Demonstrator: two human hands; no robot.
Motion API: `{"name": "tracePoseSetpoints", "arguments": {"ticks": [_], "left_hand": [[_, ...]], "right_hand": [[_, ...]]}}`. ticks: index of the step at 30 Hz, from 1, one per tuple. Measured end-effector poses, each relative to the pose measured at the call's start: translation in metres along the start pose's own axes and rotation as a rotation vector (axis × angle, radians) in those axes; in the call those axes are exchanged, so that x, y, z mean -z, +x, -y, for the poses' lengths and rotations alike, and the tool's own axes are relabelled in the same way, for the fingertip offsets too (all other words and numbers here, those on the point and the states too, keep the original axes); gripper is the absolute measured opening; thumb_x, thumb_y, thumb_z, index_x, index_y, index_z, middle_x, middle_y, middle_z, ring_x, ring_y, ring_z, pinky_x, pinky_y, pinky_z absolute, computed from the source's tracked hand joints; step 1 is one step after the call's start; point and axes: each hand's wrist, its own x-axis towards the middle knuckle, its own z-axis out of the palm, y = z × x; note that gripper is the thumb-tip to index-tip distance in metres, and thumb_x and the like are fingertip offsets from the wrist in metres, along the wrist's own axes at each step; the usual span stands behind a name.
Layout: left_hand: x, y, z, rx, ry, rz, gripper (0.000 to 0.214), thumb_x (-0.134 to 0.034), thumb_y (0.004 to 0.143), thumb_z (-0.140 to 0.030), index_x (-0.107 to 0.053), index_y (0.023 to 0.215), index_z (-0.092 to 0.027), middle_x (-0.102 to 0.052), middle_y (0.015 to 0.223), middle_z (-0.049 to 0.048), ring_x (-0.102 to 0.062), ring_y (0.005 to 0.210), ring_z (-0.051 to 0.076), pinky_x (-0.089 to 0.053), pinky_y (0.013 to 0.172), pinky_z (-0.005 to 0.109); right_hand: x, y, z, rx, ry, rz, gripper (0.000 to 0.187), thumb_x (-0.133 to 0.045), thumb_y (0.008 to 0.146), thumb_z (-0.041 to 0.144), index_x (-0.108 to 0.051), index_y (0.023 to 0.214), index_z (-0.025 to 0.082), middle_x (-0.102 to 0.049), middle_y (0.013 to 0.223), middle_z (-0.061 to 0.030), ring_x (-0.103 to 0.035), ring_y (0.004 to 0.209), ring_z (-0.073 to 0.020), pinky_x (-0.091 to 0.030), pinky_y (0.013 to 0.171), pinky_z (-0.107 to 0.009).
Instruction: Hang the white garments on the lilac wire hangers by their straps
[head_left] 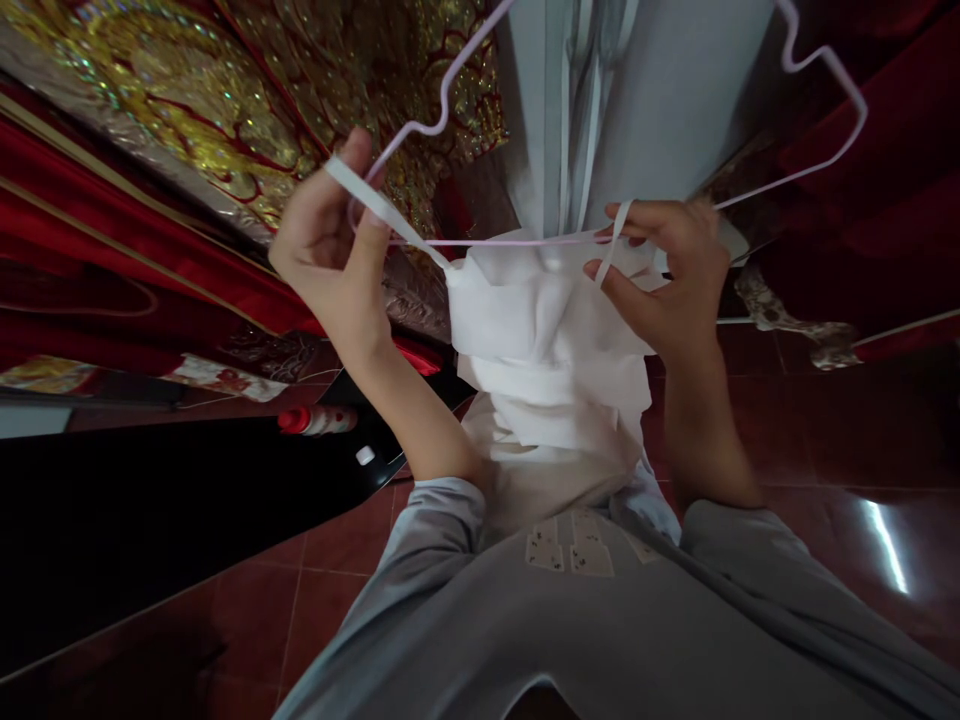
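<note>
Head view: white tiered garment (551,310) at centre, just beyond the grey shirt (480,625), draped below the base bar of a pink hanger (495,242). Hanger set crosswise, shoulder notches on the far side, hook out of frame. Held up between both hands, presumably for steadiness and access to both ends. Straps drawn apart to left and right, seemingly to keep the loops spread and untwisted.

Left hand (322,235): partly open, thumb and fingers curled about the left corner of the hanger. Also gripping the left strap (394,215), stretched from fingers across thumb and down to the garment edge.

Right hand (686,265): partly open, thumb and forefinger spread, gripping the right strap (616,240) as a narrow loop across the gap. Cannot tell whether also closed on the hanger, owing to overlap by the fingers.

At left: black counter (187,490), bearing a red-capped bottle (319,420) and, near it, a small white case (365,455); both clear of the hands. Far left: gold sequined fabric (187,110).
</note>
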Motion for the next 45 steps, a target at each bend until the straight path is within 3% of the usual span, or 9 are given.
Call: {"name": "tracePoseSetpoints", "arguments": {"ticks": [5, 11, 17, 19, 21, 25, 29, 37, 45], "left_hand": [[-0.015, 0.017, -0.021, 0.398, 0.045, 0.075, 0.025, -0.08, 0.089, 0.005, -0.075, 0.105, -0.015, -0.078, 0.115, 0.0015, -0.065, 0.129, 0.025, -0.053, 0.117, 0.032], [-0.021, 0.036, -0.023, 0.234, 0.168, 0.311, 0.035, -0.058, 0.099, 0.013, -0.076, 0.087, -0.015, -0.067, 0.08, -0.0015, -0.061, 0.071, 0.014, -0.056, 0.067, 0.019], [-0.012, 0.039, -0.017, 0.116, 0.335, 0.367, 0.031, -0.059, 0.103, 0.006, -0.081, 0.095, -0.015, -0.064, 0.082, 0.0002, -0.057, 0.074, 0.016, -0.054, 0.081, 0.024], [-0.008, 0.033, -0.011, 0.145, 0.297, 0.315, 0.018, -0.065, 0.104, -0.006, -0.08, 0.104, -0.017, -0.067, 0.093, 0.001, -0.061, 0.08, 0.018, -0.056, 0.09, 0.031], [-0.007, 0.023, -0.003, 0.194, 0.182, 0.135, 0.016, -0.067, 0.103, -0.006, -0.077, 0.105, -0.019, -0.067, 0.092, 0.0003, -0.065, 0.09, 0.021, -0.055, 0.101, 0.037], [-0.012, -0.003, 0.015, 0.283, -0.138, -0.15, 0.02, -0.051, 0.112, -0.011, -0.067, 0.113, -0.022, -0.069, 0.087, -0.0006, -0.069, 0.097, 0.023, -0.055, 0.099, 0.038], [-0.023, -0.027, 0.028, 0.338, -0.278, -0.14, 0.021, -0.045, 0.115, -0.021, -0.06, 0.128, -0.028, -0.076, 0.103, -0.0013, -0.07, 0.107, 0.023, -0.055, 0.094, 0.034], [-0.046, -0.045, 0.031, 0.344, -0.32, -0.107, 0.014, -0.046, 0.114, -0.027, -0.057, 0.105, -0.028, -0.075, 0.091, -0.0011, -0.072, 0.107, 0.024, -0.051, 0.097, 0.036], [-0.041, -0.039, 0.027, 0.308, -0.328, -0.081, 0.021, -0.038, 0.117, -0.023, -0.053, 0.103, -0.026, -0.071, 0.084, -0.0008, -0.07, 0.098, 0.021, -0.052, 0.093, 0.033]], "right_hand": [[-0.002, -0.001, -0.001, -0.017, -0.013, 0.002, 0.033, -0.073, 0.083, 0.056, -0.07, 0.109, 0.037, -0.075, 0.114, -0.0005, -0.066, 0.099, -0.0274, -0.045, 0.109, -0.058], [0.008, -0.001, 0.001, 0.021, -0.021, 0.031, 0.027, -0.07, 0.086, 0.052, -0.067, 0.111, 0.041, -0.074, 0.119, 0.004, -0.067, 0.098, -0.0268, -0.046, 0.109, -0.057], [0.006, -0.001, -0.003, 0.012, -0.033, 0.056, 0.03, -0.072, 0.084, 0.054, -0.068, 0.108, 0.036, -0.074, 0.117, 0.0004, -0.064, 0.098, -0.0256, -0.045, 0.109, -0.057], [0.003, -0.002, -0.005, 0.013, -0.032, 0.07, 0.031, -0.072, 0.084, 0.052, -0.068, 0.11, 0.037, -0.073, 0.118, 0.0001, -0.063, 0.1, -0.0252, -0.044, 0.111, -0.056], [-0.001, -0.002, -0.006, 0.023, -0.031, 0.063, 0.032, -0.073, 0.083, 0.052, -0.068, 0.112, 0.037, -0.072, 0.115, -0.0007, -0.062, 0.101, -0.0258, -0.043, 0.111, -0.056], [-0.006, -0.003, -0.007, 0.04, -0.019, 0.045, 0.033, -0.073, 0.083, 0.05, -0.068, 0.112, 0.036, -0.072, 0.113, -0.0025, -0.062, 0.105, -0.0277, -0.043, 0.112, -0.058], [-0.006, -0.001, -0.006, 0.021, -0.036, 0.083, 0.037, -0.074, 0.081, 0.05, -0.067, 0.114, 0.035, -0.071, 0.118, -0.0031, -0.061, 0.11, -0.0289, -0.042, 0.115, -0.059], [-0.008, 0.002, 0.001, 0.027, 0.056, 0.07, 0.036, -0.074, 0.083, 0.049, -0.068, 0.117, 0.037, -0.07, 0.121, -0.0033, -0.062, 0.116, -0.0294, -0.044, 0.113, -0.057], [0.035, 0.008, -0.041, 0.165, 0.252, -0.391, 0.053, -0.081, 0.08, 0.033, -0.071, 0.131, 0.027, -0.067, 0.127, -0.0058, -0.064, 0.125, -0.025, -0.049, 0.114, -0.04]]}}
